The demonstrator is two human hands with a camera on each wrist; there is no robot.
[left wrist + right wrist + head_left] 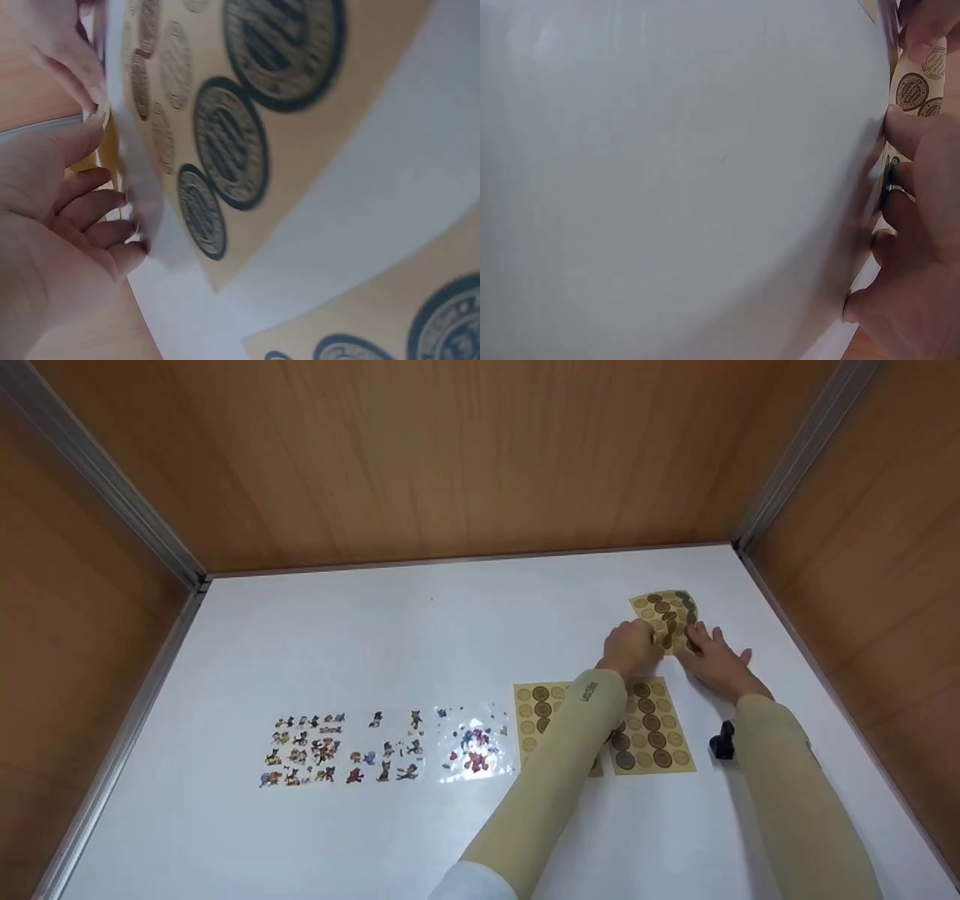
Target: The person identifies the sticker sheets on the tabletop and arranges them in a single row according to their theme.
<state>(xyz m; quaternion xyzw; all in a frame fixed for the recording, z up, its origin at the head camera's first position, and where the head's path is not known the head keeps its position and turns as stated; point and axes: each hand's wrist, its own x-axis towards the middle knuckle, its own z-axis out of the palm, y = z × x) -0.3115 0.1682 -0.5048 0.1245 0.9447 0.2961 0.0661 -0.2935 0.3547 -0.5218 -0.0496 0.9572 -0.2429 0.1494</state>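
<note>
A tan sheet of round stickers (661, 606) lies at the far right of the white table, its near part bent up between the hands. My left hand (631, 648) pinches this sheet; in the left wrist view the thumb and index finger (81, 142) meet on its edge. Along the sheet's right side, my right hand (721, 666) rests with spread fingers. In the right wrist view its fingertips (855, 306) press down on the sheet and table. Two similar sticker sheets (651, 727) lie flat nearer me, partly covered by the left sleeve.
Clear sheets of colourful cartoon stickers (304, 750) form a row on the left and middle of the table (337, 645). A small black object (722, 741) sits beside the right forearm. Wooden panels (450, 457) enclose the back and sides.
</note>
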